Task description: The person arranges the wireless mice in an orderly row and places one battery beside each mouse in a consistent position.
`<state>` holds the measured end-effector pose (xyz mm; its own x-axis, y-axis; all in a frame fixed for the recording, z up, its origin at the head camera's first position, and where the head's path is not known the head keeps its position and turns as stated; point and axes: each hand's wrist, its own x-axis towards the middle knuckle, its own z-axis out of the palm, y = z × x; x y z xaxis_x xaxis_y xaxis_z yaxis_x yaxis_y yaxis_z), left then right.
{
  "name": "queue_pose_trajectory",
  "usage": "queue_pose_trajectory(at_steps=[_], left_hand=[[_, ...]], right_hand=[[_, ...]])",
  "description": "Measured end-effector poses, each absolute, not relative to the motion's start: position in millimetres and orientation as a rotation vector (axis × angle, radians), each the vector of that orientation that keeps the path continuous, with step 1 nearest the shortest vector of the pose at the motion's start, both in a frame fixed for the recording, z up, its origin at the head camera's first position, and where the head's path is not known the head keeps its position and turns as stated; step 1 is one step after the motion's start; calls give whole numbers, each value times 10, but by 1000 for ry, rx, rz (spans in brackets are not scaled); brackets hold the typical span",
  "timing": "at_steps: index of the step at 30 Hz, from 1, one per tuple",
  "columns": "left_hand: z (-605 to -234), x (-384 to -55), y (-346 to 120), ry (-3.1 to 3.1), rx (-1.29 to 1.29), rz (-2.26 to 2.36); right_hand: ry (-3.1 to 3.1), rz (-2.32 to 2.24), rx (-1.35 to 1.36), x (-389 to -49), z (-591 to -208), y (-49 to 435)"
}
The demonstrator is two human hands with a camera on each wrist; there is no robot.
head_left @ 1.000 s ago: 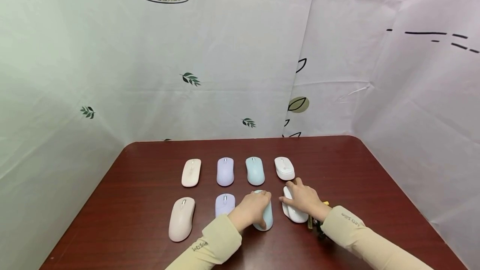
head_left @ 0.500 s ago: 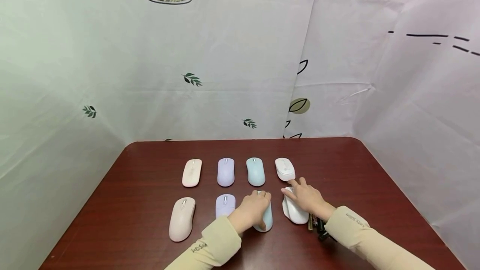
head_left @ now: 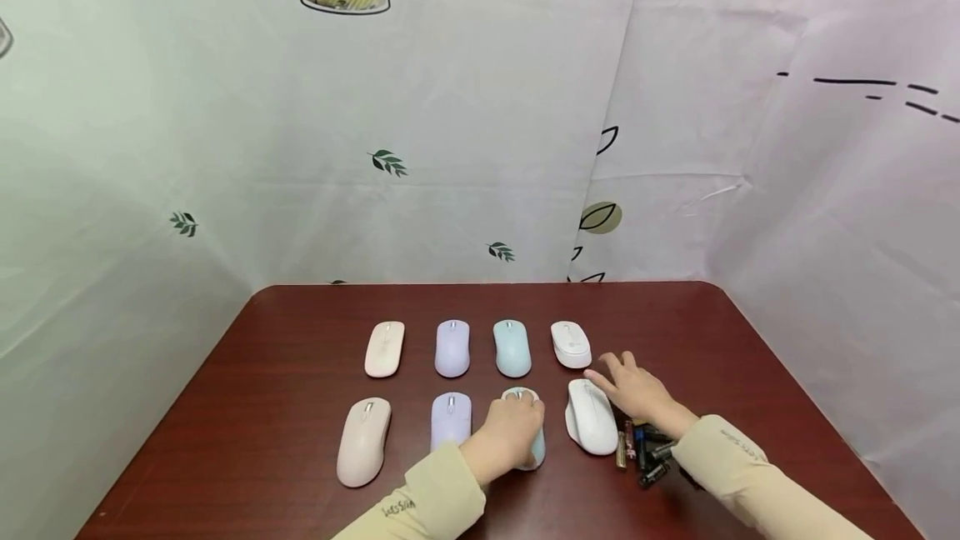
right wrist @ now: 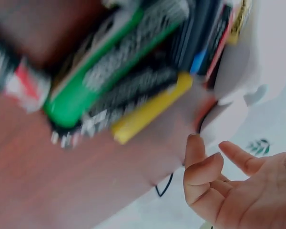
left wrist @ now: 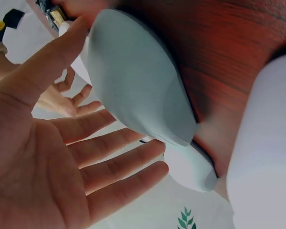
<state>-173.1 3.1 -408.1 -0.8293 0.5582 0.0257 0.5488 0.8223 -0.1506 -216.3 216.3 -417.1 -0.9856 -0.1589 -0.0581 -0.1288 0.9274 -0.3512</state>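
My left hand [head_left: 508, 433] lies over the near light blue computer mouse [head_left: 537, 450], covering much of it. In the left wrist view its fingers are extended beside the light blue mouse [left wrist: 133, 76], with the thumb at one end and the palm apart from the shell. My right hand [head_left: 636, 390] hovers just right of the near white mouse [head_left: 594, 419], fingers spread and holding nothing. Several batteries [head_left: 651, 455] lie loose under the right wrist. In the right wrist view a green battery [right wrist: 71, 102] appears large and blurred, away from the loosely bent fingers.
A far row holds a cream mouse [head_left: 385, 348], a lilac mouse [head_left: 452, 348], a light blue mouse [head_left: 512, 348] and a white mouse [head_left: 572, 345]. Nearer are a beige mouse [head_left: 363, 442] and another lilac mouse [head_left: 451, 419]. A patterned curtain [head_left: 480, 148] hangs behind the dark red table [head_left: 225, 440].
My right hand has moved off the near white mouse toward the right, uncovering it and the batteries. My left hand has drawn back slightly, showing the light blue mouse's far end.
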Motion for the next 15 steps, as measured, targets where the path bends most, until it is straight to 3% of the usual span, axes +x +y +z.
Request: queue_pose_trajectory(at_steps=[15], left_hand=[[-4037, -1760, 363, -2663, -1109, -2]], right_hand=[[3074, -518, -290, -2363, -4140, 2695]])
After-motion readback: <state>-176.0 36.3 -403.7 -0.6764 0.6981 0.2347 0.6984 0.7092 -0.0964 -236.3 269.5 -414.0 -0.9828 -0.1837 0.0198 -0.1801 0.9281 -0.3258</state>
